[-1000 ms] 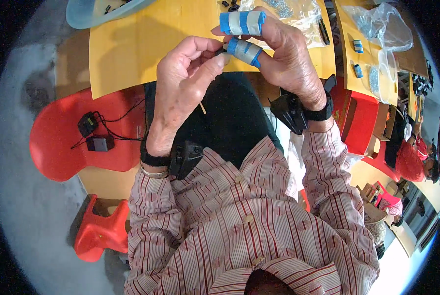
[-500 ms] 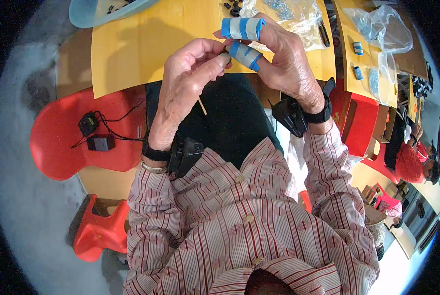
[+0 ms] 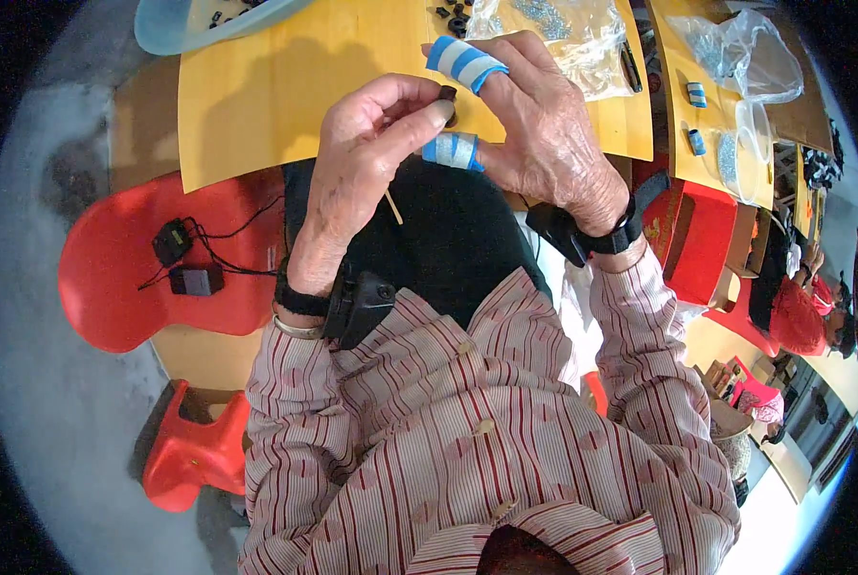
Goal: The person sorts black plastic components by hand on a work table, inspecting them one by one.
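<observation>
Left hand [image 3: 362, 144]: fingers pinching small black part [image 3: 448, 93], seen over tabletop [image 3: 232, 144] near edge. Right hand [image 3: 549, 129]: fingers spread about it; contact I cannot confirm. I judge part light, stiff, perhaps slippery, hardly fragile. Best hold, I judge: opposite sides, fingertip against thumb.

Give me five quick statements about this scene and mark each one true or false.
1. The left hand pinches a small dark piece. True.
2. The blue-and-white striped finger wraps are on the left hand. False: the wraps are on the right hand.
3. Two black boxes with cables sit on the red plastic chair. True.
4. The pale blue plastic tub is at the picture's lower right. False: the tub is at the upper left.
5. A crumpled clear plastic bag lies on the yellow table. True.
</observation>
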`<action>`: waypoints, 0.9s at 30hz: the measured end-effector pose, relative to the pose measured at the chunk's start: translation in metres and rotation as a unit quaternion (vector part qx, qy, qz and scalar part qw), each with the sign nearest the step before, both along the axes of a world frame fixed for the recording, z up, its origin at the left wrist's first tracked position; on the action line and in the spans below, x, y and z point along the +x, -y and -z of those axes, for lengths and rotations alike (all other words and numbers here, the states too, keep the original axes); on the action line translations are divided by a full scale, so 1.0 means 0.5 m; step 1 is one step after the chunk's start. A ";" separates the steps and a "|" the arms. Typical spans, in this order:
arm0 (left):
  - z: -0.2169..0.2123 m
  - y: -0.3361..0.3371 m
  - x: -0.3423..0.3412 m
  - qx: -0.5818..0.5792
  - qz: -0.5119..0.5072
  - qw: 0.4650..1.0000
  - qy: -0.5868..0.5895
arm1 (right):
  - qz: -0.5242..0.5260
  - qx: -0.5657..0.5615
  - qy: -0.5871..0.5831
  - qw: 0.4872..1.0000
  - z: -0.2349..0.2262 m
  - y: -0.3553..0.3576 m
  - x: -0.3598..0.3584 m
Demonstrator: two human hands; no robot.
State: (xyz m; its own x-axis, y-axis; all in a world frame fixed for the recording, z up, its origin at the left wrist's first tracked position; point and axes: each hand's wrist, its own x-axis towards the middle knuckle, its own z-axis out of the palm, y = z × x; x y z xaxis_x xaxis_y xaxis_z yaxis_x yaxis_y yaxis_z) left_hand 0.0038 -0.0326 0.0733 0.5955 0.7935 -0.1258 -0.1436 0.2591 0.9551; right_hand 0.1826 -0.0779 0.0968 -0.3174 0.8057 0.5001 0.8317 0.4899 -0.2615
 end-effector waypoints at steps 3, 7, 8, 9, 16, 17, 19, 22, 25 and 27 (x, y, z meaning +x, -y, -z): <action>-0.009 0.001 0.002 0.005 0.010 1.000 -0.003 | -0.008 -0.012 0.041 0.999 0.002 -0.002 0.006; -0.012 0.000 0.004 0.013 0.011 1.000 -0.006 | 0.002 -0.010 0.071 0.997 0.003 0.002 0.006; -0.014 -0.001 0.003 0.013 0.012 1.000 -0.006 | 0.003 -0.010 0.081 0.997 0.000 0.002 0.006; -0.017 0.000 0.004 0.017 0.014 1.000 -0.016 | 0.004 -0.009 0.092 0.996 0.000 0.003 0.006; -0.011 0.008 0.005 0.036 0.005 0.998 -0.048 | -0.001 0.013 0.051 0.999 0.017 0.004 0.010; -0.011 0.010 0.006 0.035 0.006 0.998 -0.048 | -0.006 0.004 0.034 0.999 0.020 0.005 0.012; -0.021 0.011 0.003 0.041 0.008 0.998 -0.054 | -0.013 -0.004 0.015 1.000 0.022 0.003 0.011; -0.041 0.023 0.004 0.011 -0.004 0.998 -0.054 | -0.014 0.013 -0.002 1.000 0.025 0.002 0.013; -0.035 0.015 -0.011 -0.014 0.024 0.998 -0.064 | -0.009 0.015 -0.013 1.000 0.030 0.004 0.017; -0.028 0.012 -0.017 -0.027 0.022 0.997 -0.070 | -0.020 0.016 -0.022 0.999 0.027 0.001 0.016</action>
